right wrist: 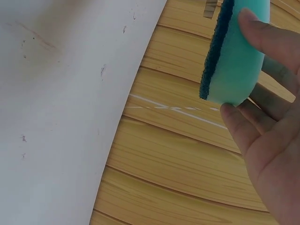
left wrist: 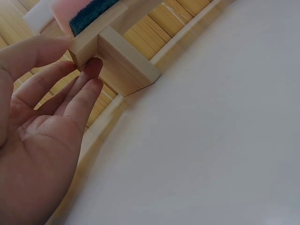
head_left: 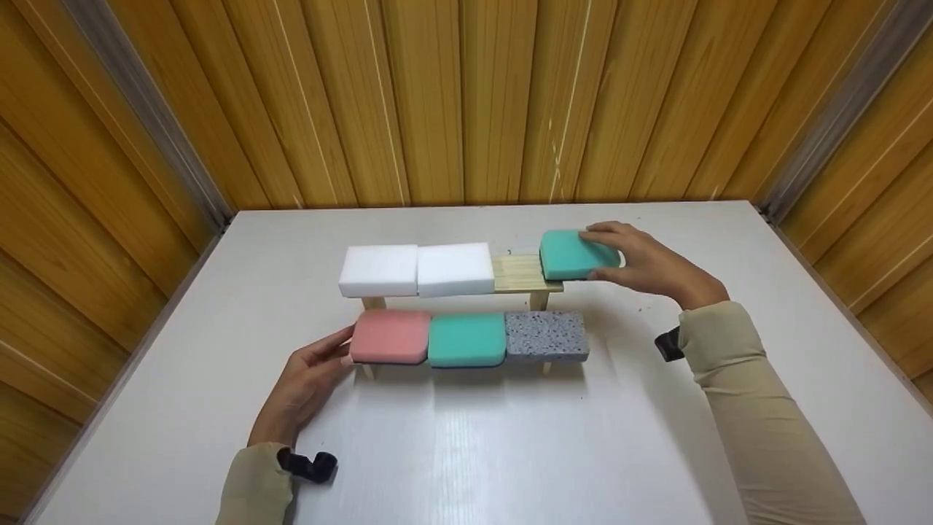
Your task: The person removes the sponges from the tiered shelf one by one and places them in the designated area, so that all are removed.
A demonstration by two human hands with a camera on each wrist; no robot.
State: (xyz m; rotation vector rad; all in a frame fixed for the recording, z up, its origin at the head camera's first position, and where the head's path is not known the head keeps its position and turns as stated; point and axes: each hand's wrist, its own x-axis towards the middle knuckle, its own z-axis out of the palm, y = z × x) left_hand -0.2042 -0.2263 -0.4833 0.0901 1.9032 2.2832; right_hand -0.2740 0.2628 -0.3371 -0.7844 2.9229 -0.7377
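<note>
My right hand (head_left: 649, 266) pinches a green sponge (head_left: 572, 254) at the right end of the rear wooden rack (head_left: 519, 273); its dark scouring side faces down. Two white sponges (head_left: 379, 268) (head_left: 455, 267) lie on that rack to the left. On the front rack sit a pink sponge (head_left: 391, 335), another green sponge (head_left: 466, 339) and a grey speckled block (head_left: 547, 335), side by side. At the front rack's left end, my left hand (head_left: 310, 386) holds the wooden edge, thumb above and fingers below, as the left wrist view shows at the rack leg (left wrist: 126, 65).
Both racks stand on a white table (head_left: 452, 452). Wood-patterned panels (head_left: 423, 102) rise behind the table and at both sides, with grey metal strips (head_left: 138, 102) at the corners.
</note>
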